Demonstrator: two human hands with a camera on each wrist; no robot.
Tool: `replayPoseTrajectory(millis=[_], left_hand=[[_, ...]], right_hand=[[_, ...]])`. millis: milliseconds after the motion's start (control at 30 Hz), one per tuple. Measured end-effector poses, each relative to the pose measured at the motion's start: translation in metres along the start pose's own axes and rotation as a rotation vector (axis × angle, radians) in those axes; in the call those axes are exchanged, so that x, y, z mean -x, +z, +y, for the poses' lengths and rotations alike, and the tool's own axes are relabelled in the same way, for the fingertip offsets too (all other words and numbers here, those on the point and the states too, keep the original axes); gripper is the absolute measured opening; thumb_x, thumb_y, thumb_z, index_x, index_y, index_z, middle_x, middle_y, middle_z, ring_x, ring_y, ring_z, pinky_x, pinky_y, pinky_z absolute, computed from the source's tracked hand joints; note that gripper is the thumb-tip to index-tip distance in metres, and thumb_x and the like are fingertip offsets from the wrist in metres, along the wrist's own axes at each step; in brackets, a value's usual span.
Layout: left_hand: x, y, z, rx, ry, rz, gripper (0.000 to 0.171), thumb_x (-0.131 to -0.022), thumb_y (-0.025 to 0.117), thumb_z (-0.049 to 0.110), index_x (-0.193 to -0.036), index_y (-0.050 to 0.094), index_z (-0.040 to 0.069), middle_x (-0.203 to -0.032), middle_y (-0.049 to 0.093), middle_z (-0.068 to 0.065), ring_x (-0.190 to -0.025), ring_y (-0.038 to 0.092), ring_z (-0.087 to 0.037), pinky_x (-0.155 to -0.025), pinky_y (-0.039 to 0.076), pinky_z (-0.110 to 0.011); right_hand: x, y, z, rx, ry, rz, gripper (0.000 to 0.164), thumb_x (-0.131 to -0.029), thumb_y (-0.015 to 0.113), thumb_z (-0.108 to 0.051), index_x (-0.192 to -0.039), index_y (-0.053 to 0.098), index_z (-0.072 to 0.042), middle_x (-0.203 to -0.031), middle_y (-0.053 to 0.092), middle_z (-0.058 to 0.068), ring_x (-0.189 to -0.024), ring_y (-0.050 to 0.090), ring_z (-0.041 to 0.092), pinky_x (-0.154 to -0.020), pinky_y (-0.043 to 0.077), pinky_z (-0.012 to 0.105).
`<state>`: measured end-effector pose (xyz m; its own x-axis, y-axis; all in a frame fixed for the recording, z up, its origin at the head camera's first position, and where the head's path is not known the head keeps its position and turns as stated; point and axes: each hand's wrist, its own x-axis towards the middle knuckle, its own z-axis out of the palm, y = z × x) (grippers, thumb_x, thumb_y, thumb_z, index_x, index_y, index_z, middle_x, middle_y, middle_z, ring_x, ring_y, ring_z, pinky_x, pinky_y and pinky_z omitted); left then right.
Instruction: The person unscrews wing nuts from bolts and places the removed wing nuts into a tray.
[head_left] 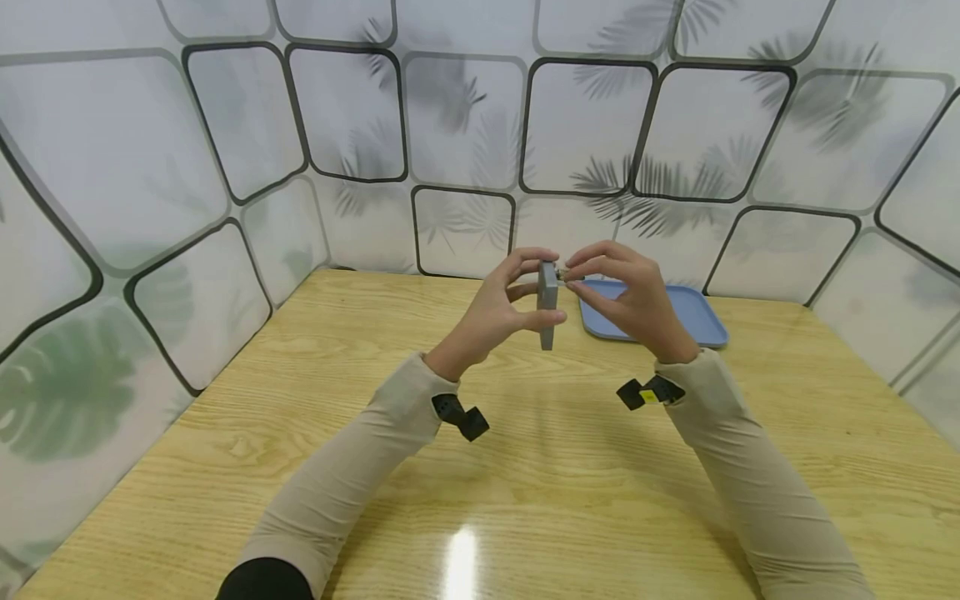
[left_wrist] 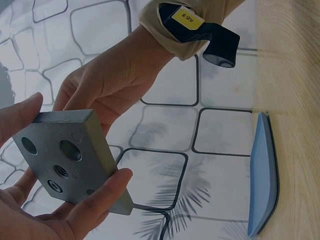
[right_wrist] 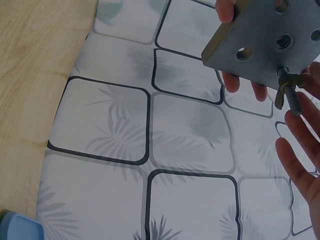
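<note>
My left hand (head_left: pixel 498 307) grips a grey metal plate (head_left: pixel 548 307) by its edges, holding it upright above the table. Round holes, one of them threaded, show on the plate's faces. The left wrist view shows a socket screw head (left_wrist: pixel 55 186) sunk in one hole. On the opposite face, in the right wrist view, a threaded screw shank (right_wrist: pixel 294 104) sticks out and carries a wing nut (right_wrist: pixel 287 81). Thumb and fingers of my right hand (head_left: pixel 628 287) close in on the wing nut, pinching at its wing.
Behind the right hand, a blue tray (head_left: pixel 697 315) lies on the wooden table (head_left: pixel 585 492). Patterned panels (head_left: pixel 465 117) stand along the table's back and sides. Each wrist wears a small black camera (head_left: pixel 459 417).
</note>
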<state>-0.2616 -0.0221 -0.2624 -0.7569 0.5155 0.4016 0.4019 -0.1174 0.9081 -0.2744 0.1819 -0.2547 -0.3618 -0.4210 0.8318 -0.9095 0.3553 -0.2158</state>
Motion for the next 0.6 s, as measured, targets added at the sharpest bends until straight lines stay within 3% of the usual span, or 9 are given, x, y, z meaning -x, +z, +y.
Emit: replayPoseTrajectory(millis=[100, 233, 433, 600], left_hand=[[-0.0001, 0.0003, 0.0000, 0.003, 0.001, 0.000, 0.061, -0.084, 0.065, -0.001, -0.137, 0.040, 0.013, -0.141, 0.038, -0.015, -0.126, 0.047, -0.034, -0.080, 0.058, -0.039], [0.0002, 0.0005, 0.0003, 0.001, 0.000, -0.004, 0.060, -0.084, 0.065, 0.000, -0.137, 0.040, 0.013, -0.142, 0.038, -0.015, -0.126, 0.047, -0.034, -0.080, 0.058, -0.040], [0.0007, 0.0007, 0.0007, -0.008, -0.004, -0.004, 0.060, -0.083, 0.066, 0.000, -0.136, 0.041, 0.015, -0.142, 0.039, -0.011, -0.127, 0.046, -0.035, -0.082, 0.057, -0.039], [0.0003, 0.0013, 0.0008, 0.004, -0.004, -0.007, 0.060, -0.083, 0.066, -0.001, -0.136, 0.041, 0.014, -0.143, 0.038, -0.015, -0.128, 0.045, -0.036, -0.081, 0.058, -0.040]], right_hand=[[-0.0002, 0.0003, -0.0005, -0.016, -0.020, 0.004, 0.020, -0.073, 0.070, 0.017, -0.086, 0.071, 0.002, -0.098, 0.065, 0.016, -0.090, 0.061, 0.017, -0.083, 0.048, 0.015], [-0.0008, 0.0016, -0.0002, -0.011, -0.027, 0.014, 0.025, -0.072, 0.070, 0.017, -0.093, 0.070, 0.002, -0.100, 0.064, 0.016, -0.092, 0.060, 0.018, -0.084, 0.049, 0.017], [0.0005, 0.0018, 0.0032, 0.051, 0.050, -0.030, 0.038, -0.075, 0.072, 0.009, -0.111, 0.065, -0.001, -0.108, 0.063, 0.013, -0.098, 0.058, 0.017, -0.083, 0.049, 0.020], [0.0016, 0.0016, 0.0040, 0.067, 0.084, -0.071, 0.039, -0.077, 0.072, 0.007, -0.114, 0.063, -0.002, -0.109, 0.064, 0.014, -0.097, 0.060, 0.022, -0.083, 0.053, 0.030]])
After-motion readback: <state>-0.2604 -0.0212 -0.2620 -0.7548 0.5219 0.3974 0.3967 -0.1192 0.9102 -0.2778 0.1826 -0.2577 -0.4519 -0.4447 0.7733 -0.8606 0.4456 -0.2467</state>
